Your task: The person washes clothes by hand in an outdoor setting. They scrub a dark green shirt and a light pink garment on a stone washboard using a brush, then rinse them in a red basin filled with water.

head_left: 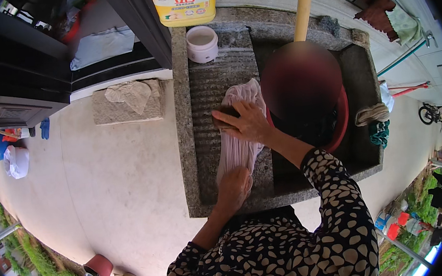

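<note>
The person is scrubbing a pale pink garment (238,136) on the ribbed stone washboard (205,113) of an outdoor stone sink (187,141), and this looks like the middle of the rubbing step. The right hand (246,124) is pressing down near the upper end of the cloth, its fingers (225,117) spread fairly wide and lying flat, with what seems to be a dark brush partly hidden under the fingertips; whether it is gripped I cannot tell. The left hand (233,189) is pinning the lower end of the garment, fingers curled close together over the fabric just beneath them. The cloth is stretching in a long wet strip between the two sets of fingers, bunched and creased, clinging to the ridges. The next stroke would likely call for steady anchoring below while the upper hand is pushing along the ribs. Beyond the right fingertips a white cup (202,44) is standing, with a yellow detergent jug (184,3) further off; a red basin (340,121) is sitting just behind the right wrist.
</note>
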Available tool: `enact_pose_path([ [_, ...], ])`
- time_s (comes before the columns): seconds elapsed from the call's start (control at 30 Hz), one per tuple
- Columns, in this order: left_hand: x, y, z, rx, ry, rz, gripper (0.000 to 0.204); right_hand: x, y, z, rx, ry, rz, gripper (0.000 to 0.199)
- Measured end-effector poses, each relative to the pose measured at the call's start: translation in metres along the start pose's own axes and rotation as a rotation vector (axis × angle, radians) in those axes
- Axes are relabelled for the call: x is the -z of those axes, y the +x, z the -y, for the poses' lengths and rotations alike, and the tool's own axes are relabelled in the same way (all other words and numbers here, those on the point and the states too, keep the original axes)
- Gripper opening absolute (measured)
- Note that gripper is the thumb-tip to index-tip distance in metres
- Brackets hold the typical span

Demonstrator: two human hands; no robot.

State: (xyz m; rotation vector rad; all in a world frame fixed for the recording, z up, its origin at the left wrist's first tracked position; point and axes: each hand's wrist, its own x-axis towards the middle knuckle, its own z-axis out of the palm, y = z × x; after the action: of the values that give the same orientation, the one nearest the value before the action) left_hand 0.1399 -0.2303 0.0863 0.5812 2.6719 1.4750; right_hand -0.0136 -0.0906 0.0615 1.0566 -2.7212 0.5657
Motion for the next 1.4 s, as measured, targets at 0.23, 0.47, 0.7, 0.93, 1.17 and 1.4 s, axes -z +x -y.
enact_pose_path([
  [0.23,-0.001,0.005,-0.001,-0.042,-0.001,-0.017,0.016,-0.019,0.069,-0.079,-0.491,-0.015,-0.126,0.053],
  [0.47,-0.007,0.001,0.010,0.026,-0.004,0.046,0.014,0.011,-0.013,0.003,-0.030,0.016,0.022,0.067],
  [0.7,-0.014,-0.001,0.006,0.051,0.059,0.029,0.013,-0.021,0.065,-0.096,-0.509,-0.216,0.020,0.059],
  [0.93,-0.016,0.012,-0.002,0.086,0.070,-0.048,0.022,-0.009,-0.008,-0.114,-0.651,0.540,-0.638,0.037],
  [1.17,-0.005,0.019,-0.009,0.317,0.042,-0.029,0.024,0.014,-0.174,-0.183,-1.372,1.550,-1.157,0.031],
  [1.4,-0.008,0.046,0.000,0.324,0.409,-0.409,0.027,-0.002,-0.190,-0.210,-1.098,2.098,-0.745,0.039],
])
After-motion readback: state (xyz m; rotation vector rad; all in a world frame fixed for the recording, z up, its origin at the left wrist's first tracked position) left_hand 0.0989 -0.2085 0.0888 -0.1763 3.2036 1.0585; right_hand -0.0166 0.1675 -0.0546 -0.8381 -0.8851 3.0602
